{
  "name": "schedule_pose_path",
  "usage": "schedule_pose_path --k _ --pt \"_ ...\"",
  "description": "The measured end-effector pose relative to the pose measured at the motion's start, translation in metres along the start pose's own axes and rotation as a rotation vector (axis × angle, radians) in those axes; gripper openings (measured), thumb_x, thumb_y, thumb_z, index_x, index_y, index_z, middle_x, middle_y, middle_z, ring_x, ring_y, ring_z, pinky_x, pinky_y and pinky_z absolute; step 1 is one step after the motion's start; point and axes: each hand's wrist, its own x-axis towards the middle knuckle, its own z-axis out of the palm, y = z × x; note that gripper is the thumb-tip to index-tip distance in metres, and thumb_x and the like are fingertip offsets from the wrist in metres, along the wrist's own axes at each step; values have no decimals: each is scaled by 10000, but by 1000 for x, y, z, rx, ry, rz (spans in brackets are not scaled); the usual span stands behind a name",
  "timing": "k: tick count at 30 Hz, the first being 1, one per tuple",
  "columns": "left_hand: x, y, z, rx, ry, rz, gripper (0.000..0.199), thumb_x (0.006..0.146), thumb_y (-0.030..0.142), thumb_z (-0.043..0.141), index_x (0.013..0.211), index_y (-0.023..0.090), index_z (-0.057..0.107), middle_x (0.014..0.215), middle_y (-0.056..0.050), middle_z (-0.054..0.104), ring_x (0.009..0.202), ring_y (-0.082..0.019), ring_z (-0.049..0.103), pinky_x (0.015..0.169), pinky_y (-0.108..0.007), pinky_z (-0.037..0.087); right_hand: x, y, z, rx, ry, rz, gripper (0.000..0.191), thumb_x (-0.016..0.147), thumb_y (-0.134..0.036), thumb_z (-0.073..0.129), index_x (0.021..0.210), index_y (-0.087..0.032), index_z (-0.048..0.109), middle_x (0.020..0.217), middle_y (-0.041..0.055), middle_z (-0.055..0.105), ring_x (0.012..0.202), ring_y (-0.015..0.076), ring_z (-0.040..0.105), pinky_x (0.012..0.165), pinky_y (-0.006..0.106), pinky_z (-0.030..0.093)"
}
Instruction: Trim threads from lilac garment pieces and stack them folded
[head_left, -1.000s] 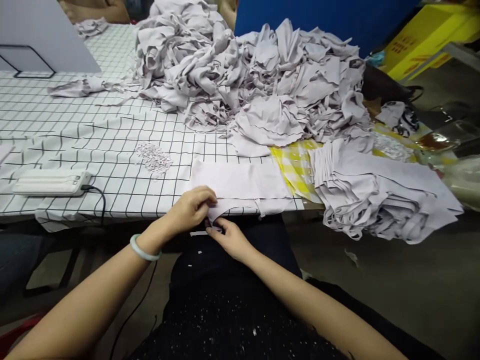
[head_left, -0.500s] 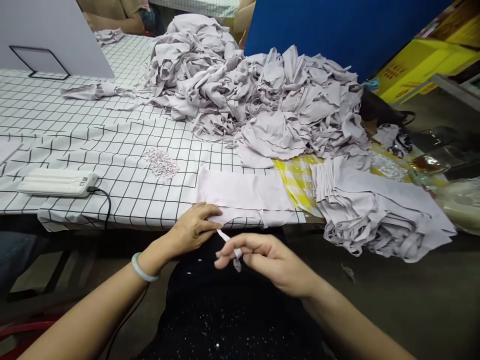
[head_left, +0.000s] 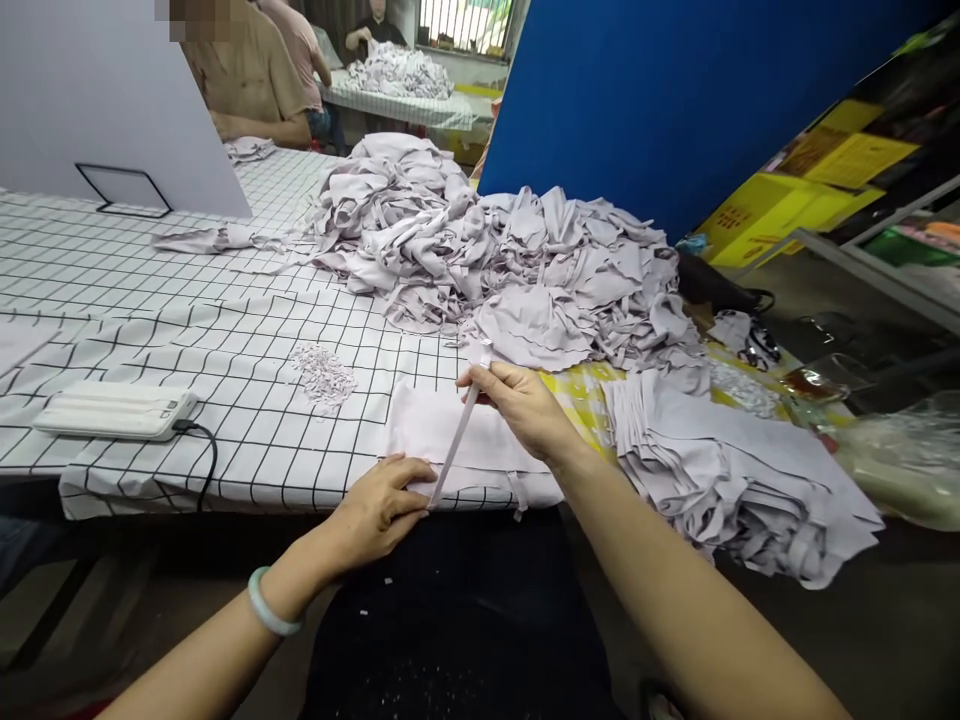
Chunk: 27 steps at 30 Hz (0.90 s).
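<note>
A pale lilac cloth piece (head_left: 431, 425) lies flat at the table's front edge. From its near left part a narrow strap (head_left: 456, 440) runs up and slightly right, pulled straight. My right hand (head_left: 525, 405) pinches the strap near its upper end, above the cloth. At the table edge my left hand (head_left: 386, 505) presses on the cloth's left corner, its fingers closed at the strap's lower end. A short loop (head_left: 517, 490) of the same fabric hangs at the cloth's near right edge.
A large heap of lilac fabric (head_left: 495, 250) fills the back. Stacked pieces (head_left: 720, 450) lie at right on a yellow checked cloth (head_left: 585, 390). Small scraps (head_left: 324, 375) and a white power bank (head_left: 116, 410) are at left. Blue (head_left: 637, 100) and white boards (head_left: 112, 90) stand behind; people sit beyond.
My right hand has moved up and forward from below the table edge to over the cloth, drawing the strap straight. My left hand stays on the corner. The view has tilted up.
</note>
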Motion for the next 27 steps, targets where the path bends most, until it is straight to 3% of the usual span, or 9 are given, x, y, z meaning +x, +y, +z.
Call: schedule_pose_path --k 2,6,10,12,15,18,20,22,27 --pt "0 0 0 -3 -1 -10 152 913 135 594 899 223 718 1164 -85 676 1112 -224 655 1049 -512 493 6 4 2 136 -21 67 390 727 -536 779 843 -169 714 708 -4 679 677 122 651 730 290 564" --pt "0 -1 0 -3 -24 -32 163 923 143 576 908 229 713 1179 -80 662 1124 -224 650 1077 -522 469 11 6 7 228 -11 127 486 703 -544 789 1012 -203 633 650 -33 672 573 138 652 608 295 562" --pt "-2 -3 1 4 -65 -33 185 924 131 557 901 237 708 1181 -79 661 1136 -228 643 1091 -528 453 11 3 10 251 29 75 441 700 -555 775 941 -206 654 683 -40 635 579 111 606 570 260 543" --pt "0 -1 0 -17 -47 -6 186 920 123 555 916 234 705 1176 -81 668 1134 -231 644 1078 -522 465 7 -1 11 276 44 46 409 673 -510 805 902 -197 674 713 -47 599 545 67 522 480 187 450" --pt "11 11 -12 -137 123 -43 213 930 134 542 1070 222 676 1138 -89 682 1076 -211 660 963 -429 549 -9 -6 18 243 -25 91 362 746 -495 750 927 -191 674 616 -76 523 422 29 288 377 171 197" --pt "31 30 -34 -298 335 -278 206 951 186 530 1118 202 651 1039 -78 689 948 -178 667 782 -316 570 -37 0 32 102 -184 173 350 857 -523 632 862 -173 649 530 -84 437 432 47 261 413 196 189" --pt "41 40 -47 -378 291 -390 129 941 229 553 975 185 669 899 -49 677 829 -162 648 707 -287 540 -57 10 41 7 -233 194 393 895 -545 583 779 -169 604 538 -72 420 474 63 312 451 207 240" --pt "44 44 -51 -416 163 -432 146 928 248 562 830 176 642 771 -18 634 726 -142 603 661 -273 503 -75 23 48 -45 -235 220 439 916 -576 544 727 -180 540 561 -63 418 499 73 329 472 219 261" --pt "25 41 -32 -342 -19 -417 196 950 258 498 773 188 545 710 9 543 633 -122 506 581 -260 421 -105 49 50 -72 -266 273 487 952 -608 459 683 -201 435 599 -51 401 527 83 323 488 235 267"
